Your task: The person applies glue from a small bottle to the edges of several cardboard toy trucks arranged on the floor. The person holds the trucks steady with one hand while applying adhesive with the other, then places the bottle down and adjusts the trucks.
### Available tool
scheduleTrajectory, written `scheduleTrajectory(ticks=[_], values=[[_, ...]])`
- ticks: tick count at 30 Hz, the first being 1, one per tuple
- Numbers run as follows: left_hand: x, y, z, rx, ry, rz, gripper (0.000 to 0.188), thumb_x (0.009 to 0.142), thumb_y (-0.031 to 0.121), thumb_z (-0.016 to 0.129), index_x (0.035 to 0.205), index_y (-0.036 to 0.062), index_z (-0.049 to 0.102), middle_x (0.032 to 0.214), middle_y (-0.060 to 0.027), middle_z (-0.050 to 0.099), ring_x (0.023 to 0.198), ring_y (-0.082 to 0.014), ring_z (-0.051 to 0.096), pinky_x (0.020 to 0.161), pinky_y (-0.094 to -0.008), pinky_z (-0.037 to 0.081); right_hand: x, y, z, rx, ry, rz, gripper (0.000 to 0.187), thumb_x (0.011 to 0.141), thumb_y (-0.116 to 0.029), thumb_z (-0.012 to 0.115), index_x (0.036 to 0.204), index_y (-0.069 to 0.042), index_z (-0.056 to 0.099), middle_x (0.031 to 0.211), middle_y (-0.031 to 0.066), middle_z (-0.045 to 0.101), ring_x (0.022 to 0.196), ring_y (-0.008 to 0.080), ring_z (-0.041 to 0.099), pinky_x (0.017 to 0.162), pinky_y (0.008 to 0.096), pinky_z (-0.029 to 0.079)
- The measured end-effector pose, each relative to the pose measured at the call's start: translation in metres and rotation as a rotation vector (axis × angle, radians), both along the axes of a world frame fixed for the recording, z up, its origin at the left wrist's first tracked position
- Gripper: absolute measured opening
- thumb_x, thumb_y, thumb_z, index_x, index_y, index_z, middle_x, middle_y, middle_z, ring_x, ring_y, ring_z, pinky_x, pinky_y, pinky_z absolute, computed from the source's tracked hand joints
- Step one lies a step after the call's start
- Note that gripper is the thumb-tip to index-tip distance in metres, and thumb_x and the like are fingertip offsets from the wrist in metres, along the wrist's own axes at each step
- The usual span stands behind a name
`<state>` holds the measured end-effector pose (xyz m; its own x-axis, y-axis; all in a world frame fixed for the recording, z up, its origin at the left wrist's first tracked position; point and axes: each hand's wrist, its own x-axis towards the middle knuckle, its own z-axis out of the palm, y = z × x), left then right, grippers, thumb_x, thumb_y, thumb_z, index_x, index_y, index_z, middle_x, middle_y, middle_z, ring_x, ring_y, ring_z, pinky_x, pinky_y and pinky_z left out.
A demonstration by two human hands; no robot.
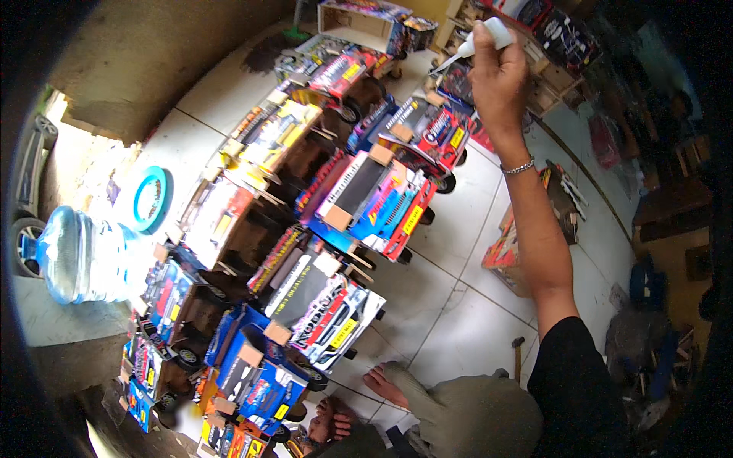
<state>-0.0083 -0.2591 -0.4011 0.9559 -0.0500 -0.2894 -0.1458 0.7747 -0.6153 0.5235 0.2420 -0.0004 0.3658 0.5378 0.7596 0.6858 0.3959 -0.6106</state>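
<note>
My right hand (pixel 500 80) is raised at the top right, closed around a small white glue bottle (pixel 492 34). Its thin nozzle (pixel 452 61) slants down to the left, near the far end of the toy truck rows. My left hand is not in view. Rows of colourful toy trucks stand to the left of my arm. Among them are a blue and red truck (pixel 389 202), a white one (pixel 336 320) and a blue one (pixel 259 382). Small wooden blocks (pixel 340 219) sit on their tops.
A large clear water bottle (pixel 84 256) lies at the left beside a blue ring-shaped basin (pixel 150 198). A hammer (pixel 519 359) rests on the tiled floor (pixel 435 328) near my knee (pixel 481 412). A box (pixel 508 252) stands right of the trucks; an open-fronted truck body (pixel 359 30) is at the back.
</note>
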Motion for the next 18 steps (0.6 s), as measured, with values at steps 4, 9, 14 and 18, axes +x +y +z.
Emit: scheduleTrajectory(ticks=[4, 9, 14, 18], values=[[-0.004, -0.012, -0.032, 0.507, 0.553, -0.545, 0.098, 0.086, 0.076, 0.048, 0.146, -0.0008, 0.041, 0.143, -0.0261, 0.051, 0.122, -0.051, 0.053, 0.102, -0.059, 0.045, -0.031, 0.046, 0.009, -0.11, 0.094, 0.195, 0.037, 0.096, -0.04, 0.067, 0.094, -0.003, 0.062, 0.076, 0.0033, 0.066, 0.069, 0.0111, 0.062, 0.064, 0.0314, 0.052], [0.019, 0.001, -0.027, 0.034, 0.293, -0.172, 0.04, 0.094, 0.064, 0.047, 0.078, 0.0286, 0.035, 0.073, 0.005, 0.021, 0.063, -0.0113, 0.018, 0.058, -0.0322, 0.017, -0.073, 0.084, -0.014, -0.125, 0.239, 0.403, 0.032, 0.096, -0.038, 0.068, 0.096, -0.007, 0.062, 0.069, -0.0038, 0.055, 0.055, 0.0038, 0.049, 0.045, 0.0211, 0.04], [0.001, -0.012, 0.025, 0.59, 0.657, -0.483, 0.048, 0.101, 0.05, 0.048, 0.127, 0.0109, 0.056, 0.115, -0.0085, 0.064, 0.103, -0.0239, 0.062, 0.084, -0.0353, 0.05, -0.087, 0.1, -0.034, -0.149, 0.163, 0.293, 0.032, 0.097, -0.037, 0.066, 0.097, -0.005, 0.06, 0.068, -0.0014, 0.056, 0.054, 0.0049, 0.049, 0.044, 0.0221, 0.039], [0.109, 0.015, 0.083, 1.296, 1.533, -0.771, 0.049, 0.1, 0.037, 0.047, 0.139, 0.0074, 0.05, 0.137, -0.0153, 0.057, 0.124, -0.034, 0.055, 0.101, -0.0462, 0.044, -0.086, 0.105, -0.036, -0.245, 0.301, 0.331, 0.031, 0.097, -0.034, 0.065, 0.095, -0.004, 0.059, 0.068, 0.0005, 0.056, 0.051, 0.0063, 0.048, 0.043, 0.0231, 0.038]])
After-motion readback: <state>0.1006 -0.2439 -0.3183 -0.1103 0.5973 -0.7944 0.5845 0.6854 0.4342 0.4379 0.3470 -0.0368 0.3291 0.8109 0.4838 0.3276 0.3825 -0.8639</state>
